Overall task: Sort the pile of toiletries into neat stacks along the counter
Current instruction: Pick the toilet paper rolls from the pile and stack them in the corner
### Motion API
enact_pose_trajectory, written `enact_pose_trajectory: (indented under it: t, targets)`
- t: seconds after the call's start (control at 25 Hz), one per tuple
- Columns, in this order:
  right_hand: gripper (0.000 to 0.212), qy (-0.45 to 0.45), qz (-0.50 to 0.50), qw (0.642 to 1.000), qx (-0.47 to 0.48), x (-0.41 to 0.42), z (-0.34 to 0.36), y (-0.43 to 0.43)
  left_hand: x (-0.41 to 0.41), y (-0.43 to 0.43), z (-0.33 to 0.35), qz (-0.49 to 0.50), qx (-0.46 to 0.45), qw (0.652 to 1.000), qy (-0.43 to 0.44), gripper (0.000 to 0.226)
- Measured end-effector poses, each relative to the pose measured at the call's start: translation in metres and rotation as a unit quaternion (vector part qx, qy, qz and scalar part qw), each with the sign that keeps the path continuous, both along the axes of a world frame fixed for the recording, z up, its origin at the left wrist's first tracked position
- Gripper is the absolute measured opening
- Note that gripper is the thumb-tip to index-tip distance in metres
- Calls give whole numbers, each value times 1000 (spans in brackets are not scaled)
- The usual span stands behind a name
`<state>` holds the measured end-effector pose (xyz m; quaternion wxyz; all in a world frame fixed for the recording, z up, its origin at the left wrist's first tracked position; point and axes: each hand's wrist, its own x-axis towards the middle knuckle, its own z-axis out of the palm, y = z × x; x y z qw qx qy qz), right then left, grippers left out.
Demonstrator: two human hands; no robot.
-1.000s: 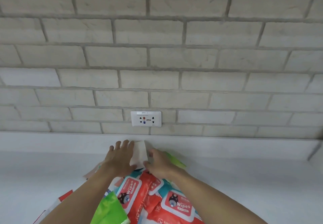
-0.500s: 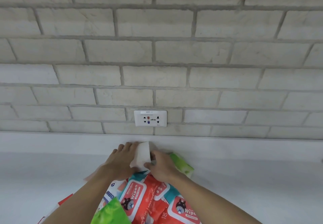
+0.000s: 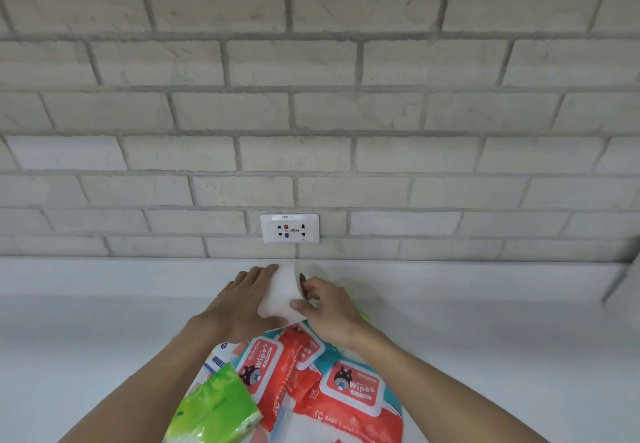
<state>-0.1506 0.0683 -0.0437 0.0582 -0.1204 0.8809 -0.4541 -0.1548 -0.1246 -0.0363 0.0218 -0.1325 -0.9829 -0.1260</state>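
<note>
Head camera: your left hand (image 3: 239,304) cups and your right hand (image 3: 329,311) pinches a soft white tissue roll (image 3: 280,292) at the back of the white counter (image 3: 104,356), below a wall socket (image 3: 289,228). Set it squarely against the wall, away from the pile of red wipes packs (image 3: 349,390) and green tissue pack (image 3: 216,411).
</note>
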Motion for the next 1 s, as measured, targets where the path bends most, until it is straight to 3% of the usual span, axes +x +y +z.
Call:
enact_pose_trajectory:
  t: [0.44,0.68,0.8,1.0]
  targets:
    - [32,30,-24,999,14,77,40,69,53,64,24,-67,57,995,-46,108]
    - [25,3,-7,999,45,114,50,108,78,105,34,-111,161,968,-158,79]
    - [26,6,-5,998,60,133,51,133,88,132,33,-129,177,961,-171,70]
    - [10,28,-50,997,-51,159,43,183,98,177,34,-150,195,956,-158,65]
